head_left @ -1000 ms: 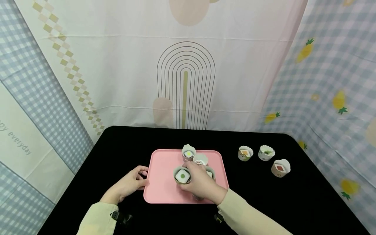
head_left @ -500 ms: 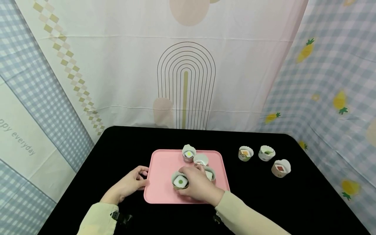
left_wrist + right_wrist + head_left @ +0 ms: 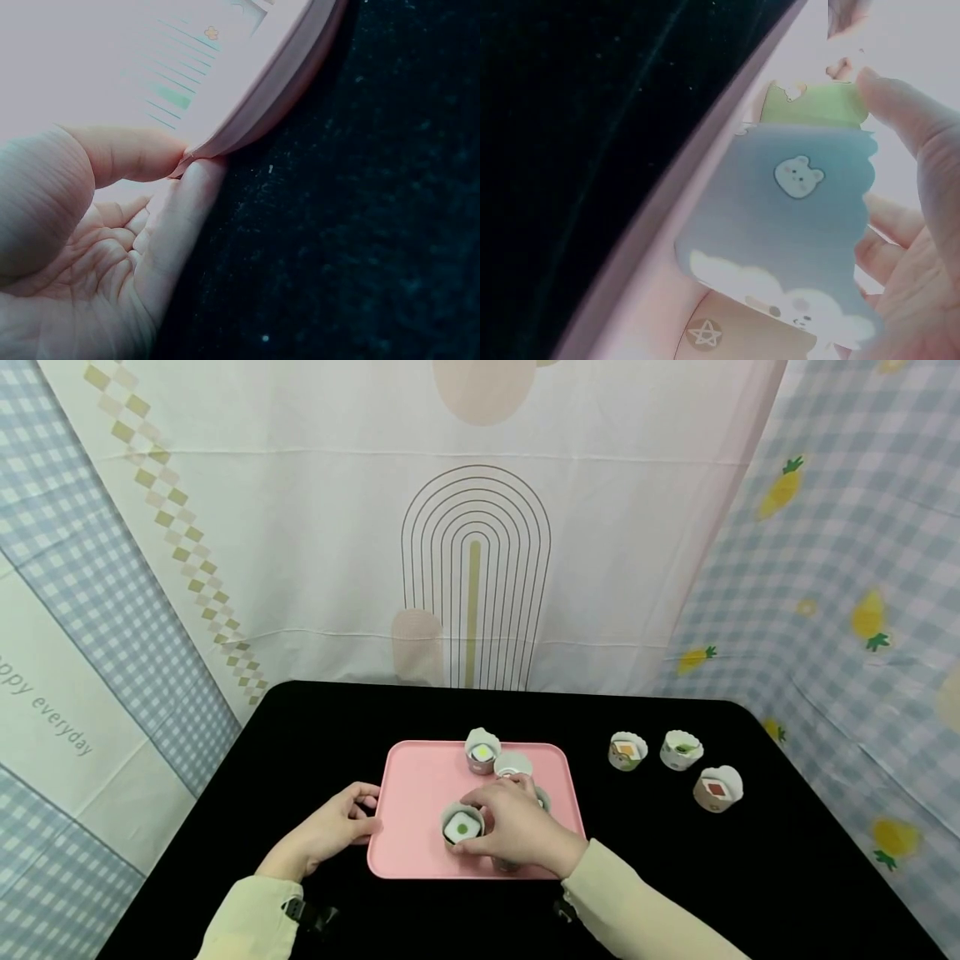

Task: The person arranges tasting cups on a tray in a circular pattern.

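My left hand (image 3: 333, 831) pinches the left rim of a pink tray (image 3: 412, 860) between thumb and finger; the left wrist view shows the tray edge (image 3: 262, 112) between them. On the tray, my right hand (image 3: 517, 827) holds a scalloped paper baking cup (image 3: 448, 814) with a green-dotted white square piece (image 3: 462, 827) inside. Its thumb and index finger lie around the cup's rim. In the right wrist view, the thumb tip is at this green cup (image 3: 814, 105). A blue cup with a bear face (image 3: 780, 202) stands beside it, mostly hidden under my hand in the head view.
At the tray's back are a cup with a yellow-dotted piece (image 3: 482, 752) and a pale cup (image 3: 513, 765); another cup (image 3: 543, 798) is partly behind my right hand. Right of the tray stand cups with orange (image 3: 627, 752), green (image 3: 681, 751) and red (image 3: 717, 789) tops.
The green-dotted cup has come down slightly toward the tray's front. My right hand moved with it, and its thumb and index finger now show more around the rim. My left hand stayed still.
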`<action>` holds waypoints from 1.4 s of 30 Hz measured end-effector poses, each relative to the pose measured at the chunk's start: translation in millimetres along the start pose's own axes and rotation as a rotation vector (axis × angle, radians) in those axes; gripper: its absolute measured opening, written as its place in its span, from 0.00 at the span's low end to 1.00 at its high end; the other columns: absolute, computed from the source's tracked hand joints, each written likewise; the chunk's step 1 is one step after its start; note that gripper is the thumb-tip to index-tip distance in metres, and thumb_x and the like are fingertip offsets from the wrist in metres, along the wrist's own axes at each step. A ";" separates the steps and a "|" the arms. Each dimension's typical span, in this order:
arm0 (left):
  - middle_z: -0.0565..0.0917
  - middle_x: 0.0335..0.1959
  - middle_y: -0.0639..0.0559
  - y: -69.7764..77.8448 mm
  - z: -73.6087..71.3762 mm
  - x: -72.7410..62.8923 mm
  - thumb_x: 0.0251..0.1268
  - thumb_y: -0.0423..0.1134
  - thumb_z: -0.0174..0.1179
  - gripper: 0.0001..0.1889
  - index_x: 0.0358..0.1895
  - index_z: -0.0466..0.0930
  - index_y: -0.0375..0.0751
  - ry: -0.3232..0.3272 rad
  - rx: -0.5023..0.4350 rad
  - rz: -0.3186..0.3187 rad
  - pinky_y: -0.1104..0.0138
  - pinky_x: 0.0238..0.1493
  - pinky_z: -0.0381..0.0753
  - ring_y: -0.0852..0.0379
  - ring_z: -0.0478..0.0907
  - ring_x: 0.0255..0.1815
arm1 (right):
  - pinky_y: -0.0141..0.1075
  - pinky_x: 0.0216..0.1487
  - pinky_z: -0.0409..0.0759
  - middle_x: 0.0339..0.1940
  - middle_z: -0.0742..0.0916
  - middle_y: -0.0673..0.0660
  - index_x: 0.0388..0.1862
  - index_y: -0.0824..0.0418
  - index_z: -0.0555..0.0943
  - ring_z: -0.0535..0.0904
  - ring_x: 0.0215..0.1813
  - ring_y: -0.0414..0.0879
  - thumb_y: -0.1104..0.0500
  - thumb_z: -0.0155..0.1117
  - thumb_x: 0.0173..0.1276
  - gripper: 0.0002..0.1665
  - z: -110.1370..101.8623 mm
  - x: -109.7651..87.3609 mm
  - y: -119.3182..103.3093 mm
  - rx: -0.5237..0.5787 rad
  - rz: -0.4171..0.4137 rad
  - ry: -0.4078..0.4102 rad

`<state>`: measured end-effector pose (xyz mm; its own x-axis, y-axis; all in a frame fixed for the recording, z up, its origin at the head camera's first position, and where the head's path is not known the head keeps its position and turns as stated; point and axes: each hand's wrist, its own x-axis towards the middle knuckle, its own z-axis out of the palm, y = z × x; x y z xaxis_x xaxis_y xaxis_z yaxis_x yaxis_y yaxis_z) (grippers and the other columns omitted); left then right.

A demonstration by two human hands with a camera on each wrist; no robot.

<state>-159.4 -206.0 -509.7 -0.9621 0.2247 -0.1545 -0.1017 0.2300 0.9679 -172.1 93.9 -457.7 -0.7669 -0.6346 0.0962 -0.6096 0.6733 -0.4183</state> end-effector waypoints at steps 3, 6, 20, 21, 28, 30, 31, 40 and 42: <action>0.67 0.49 0.37 0.6 0.3 0.2 0.60 0.25 0.59 0.26 0.62 0.64 0.29 -0.001 0.002 -0.002 0.61 0.43 0.84 0.49 0.72 0.41 | 0.56 0.66 0.50 0.48 0.84 0.40 0.52 0.52 0.83 0.74 0.50 0.40 0.34 0.73 0.51 0.34 0.1 -0.8 1.6 0.000 -0.002 -0.001; 0.67 0.49 0.37 1.1 0.8 0.6 0.60 0.25 0.59 0.26 0.62 0.64 0.30 0.002 0.005 -0.005 0.61 0.43 0.84 0.49 0.72 0.42 | 0.56 0.67 0.48 0.47 0.84 0.39 0.51 0.52 0.83 0.73 0.53 0.43 0.34 0.74 0.50 0.34 0.3 -2.9 1.4 -0.007 -0.002 0.010; 0.67 0.49 0.38 3.4 0.8 -0.8 0.60 0.25 0.59 0.26 0.62 0.65 0.30 0.010 0.016 -0.008 0.61 0.43 0.84 0.50 0.72 0.41 | 0.53 0.68 0.47 0.39 0.83 0.38 0.48 0.51 0.84 0.72 0.58 0.48 0.32 0.74 0.47 0.35 1.9 -12.3 0.0 -0.009 -0.015 0.062; 0.67 0.48 0.38 3.2 1.0 -0.7 0.60 0.25 0.60 0.26 0.62 0.65 0.30 0.014 0.016 -0.012 0.61 0.43 0.84 0.50 0.72 0.41 | 0.53 0.68 0.47 0.39 0.83 0.38 0.48 0.51 0.84 0.72 0.60 0.49 0.31 0.74 0.47 0.35 2.2 -12.7 0.4 -0.012 -0.018 0.067; 0.67 0.48 0.38 2.7 1.8 -0.5 0.59 0.24 0.60 0.25 0.61 0.66 0.30 0.028 0.016 -0.024 0.59 0.43 0.84 0.49 0.72 0.41 | 0.54 0.66 0.48 0.40 0.84 0.38 0.46 0.51 0.84 0.71 0.63 0.52 0.31 0.74 0.46 0.35 4.7 -14.7 1.4 -0.012 -0.029 0.087; 0.67 0.48 0.38 2.8 1.7 -0.9 0.59 0.25 0.60 0.25 0.61 0.66 0.30 0.028 0.017 -0.022 0.59 0.43 0.84 0.49 0.72 0.41 | 0.54 0.66 0.49 0.40 0.84 0.39 0.46 0.51 0.84 0.70 0.63 0.52 0.31 0.74 0.46 0.34 5.4 -15.2 1.4 -0.013 -0.034 0.096; 0.67 0.48 0.38 2.7 1.7 -0.7 0.59 0.24 0.60 0.25 0.61 0.66 0.30 0.028 0.016 -0.023 0.59 0.43 0.84 0.49 0.72 0.41 | 0.54 0.66 0.49 0.41 0.84 0.40 0.46 0.51 0.84 0.70 0.63 0.53 0.31 0.74 0.46 0.34 5.7 -15.5 1.3 -0.014 -0.037 0.102; 0.67 0.48 0.38 2.9 1.0 -0.1 0.60 0.26 0.60 0.25 0.61 0.66 0.31 0.015 0.019 -0.023 0.60 0.43 0.84 0.50 0.72 0.41 | 0.54 0.67 0.48 0.41 0.84 0.40 0.44 0.50 0.84 0.69 0.65 0.56 0.32 0.75 0.45 0.33 8.8 -17.6 1.2 0.000 -0.043 0.138; 0.67 0.48 0.38 3.2 0.9 -0.5 0.60 0.26 0.60 0.25 0.61 0.66 0.31 0.014 0.021 -0.020 0.60 0.43 0.84 0.50 0.72 0.41 | 0.54 0.67 0.48 0.41 0.84 0.40 0.43 0.50 0.84 0.68 0.65 0.56 0.32 0.75 0.45 0.33 9.1 -17.6 1.4 0.002 -0.044 0.141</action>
<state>-159.0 -204.6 -506.7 -0.9635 0.2061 -0.1709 -0.1158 0.2546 0.9601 -157.6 102.6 -468.2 -0.7603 -0.6036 0.2400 -0.6427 0.6456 -0.4125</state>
